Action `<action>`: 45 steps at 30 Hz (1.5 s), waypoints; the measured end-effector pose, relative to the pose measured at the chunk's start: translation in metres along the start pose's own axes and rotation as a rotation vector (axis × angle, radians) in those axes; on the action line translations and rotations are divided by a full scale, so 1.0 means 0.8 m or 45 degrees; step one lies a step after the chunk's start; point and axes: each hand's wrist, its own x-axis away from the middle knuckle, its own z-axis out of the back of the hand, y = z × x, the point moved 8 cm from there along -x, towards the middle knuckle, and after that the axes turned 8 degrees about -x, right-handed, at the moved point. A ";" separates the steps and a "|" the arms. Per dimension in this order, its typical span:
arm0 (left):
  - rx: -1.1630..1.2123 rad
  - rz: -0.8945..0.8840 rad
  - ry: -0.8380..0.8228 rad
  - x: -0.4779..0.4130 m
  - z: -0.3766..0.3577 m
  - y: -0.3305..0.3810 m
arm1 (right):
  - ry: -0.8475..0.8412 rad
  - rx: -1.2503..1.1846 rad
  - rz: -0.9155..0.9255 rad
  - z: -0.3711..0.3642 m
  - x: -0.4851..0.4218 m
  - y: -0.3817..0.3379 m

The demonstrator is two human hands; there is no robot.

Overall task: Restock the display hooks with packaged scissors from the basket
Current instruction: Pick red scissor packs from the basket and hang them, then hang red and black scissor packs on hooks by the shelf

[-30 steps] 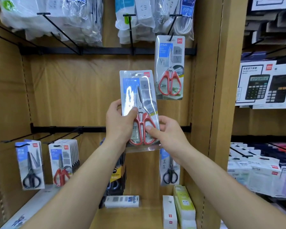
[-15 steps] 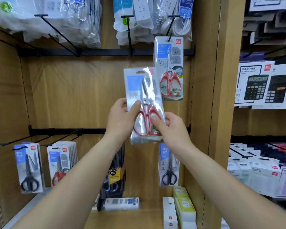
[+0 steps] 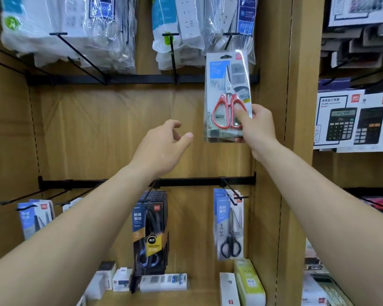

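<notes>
- On the far left of the lower rail, blue-and-white scissors packs [image 3: 34, 219] hang on a hook, partly hidden by the left forearm.
- The left hand [image 3: 164, 146] hovers in front of the bare back panel, fingers loosely curled and slightly apart, holding nothing.
- Below it, a thick row of black scissors packs [image 3: 149, 235] hangs mid-rail.
- The red-handled scissors pack [image 3: 228, 96] hangs upright at the upper-right hook [image 3: 229, 39], at the front of a few like it.
- The right hand [image 3: 255, 127] pinches its lower right corner, thumb on the front, fingers behind.
- Boxed calculators [image 3: 352, 122] fill the neighbouring bay on the far right.
</notes>
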 end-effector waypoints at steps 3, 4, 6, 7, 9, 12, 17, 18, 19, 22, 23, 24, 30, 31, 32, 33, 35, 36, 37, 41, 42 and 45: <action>-0.061 -0.028 -0.004 0.001 -0.001 0.001 | 0.022 -0.035 0.007 0.001 0.003 0.003; -0.083 -0.039 -0.007 0.001 -0.003 0.001 | 0.027 -0.048 0.009 0.001 0.002 0.003; -0.123 -0.060 -0.015 0.002 -0.005 0.002 | 0.037 -0.079 0.000 0.001 -0.002 0.000; -0.137 -0.070 -0.011 0.002 -0.006 0.002 | 0.044 -0.089 -0.008 0.001 -0.005 -0.001; -0.156 -0.079 0.006 0.002 -0.005 0.001 | 0.072 -0.078 -0.015 0.003 -0.012 -0.003; -0.157 -0.076 0.015 0.001 -0.006 -0.004 | 0.103 -0.048 -0.014 0.005 -0.012 0.005; -0.150 -0.046 -0.036 0.012 -0.018 -0.016 | 0.192 0.023 -0.113 0.008 0.006 0.041; -0.145 -0.036 -0.051 0.016 -0.021 -0.019 | 0.206 0.030 -0.137 0.009 0.011 0.046; -0.139 -0.027 -0.063 0.021 -0.024 -0.023 | 0.215 0.040 -0.160 0.009 0.016 0.054; -0.133 0.011 -0.090 0.041 -0.030 -0.039 | 0.218 0.114 -0.219 0.013 0.044 0.082; -0.125 0.028 -0.102 0.050 -0.033 -0.047 | 0.202 0.150 -0.230 0.014 0.058 0.093; -0.113 0.050 -0.120 0.063 -0.037 -0.055 | 0.166 0.197 -0.241 0.014 0.075 0.106; -0.090 0.198 -0.305 0.186 -0.087 -0.115 | -0.238 0.772 0.017 -0.012 0.231 0.155; -0.087 0.227 -0.350 0.214 -0.098 -0.126 | -0.325 0.870 0.068 -0.022 0.262 0.158; -0.093 0.262 -0.390 0.240 -0.108 -0.137 | -0.418 0.938 0.107 -0.031 0.293 0.163; -0.103 0.300 -0.423 0.268 -0.116 -0.148 | -0.503 0.974 0.128 -0.040 0.325 0.166; -0.052 0.387 -0.477 0.327 -0.132 -0.170 | -0.661 0.983 0.064 -0.053 0.386 0.188; -0.007 0.426 -0.513 0.358 -0.141 -0.181 | -0.749 0.997 -0.017 -0.057 0.417 0.206; 0.016 0.458 -0.559 0.392 -0.152 -0.190 | -0.833 1.019 -0.108 -0.059 0.449 0.230; -0.084 0.602 -0.828 0.547 -0.202 -0.235 | -1.104 1.079 -0.458 -0.044 0.583 0.332; -0.091 0.644 -0.911 0.589 -0.217 -0.248 | -1.153 1.094 -0.554 -0.036 0.616 0.355; -0.103 0.815 -1.143 0.702 -0.256 -0.283 | -1.257 1.136 -0.811 -0.008 0.701 0.415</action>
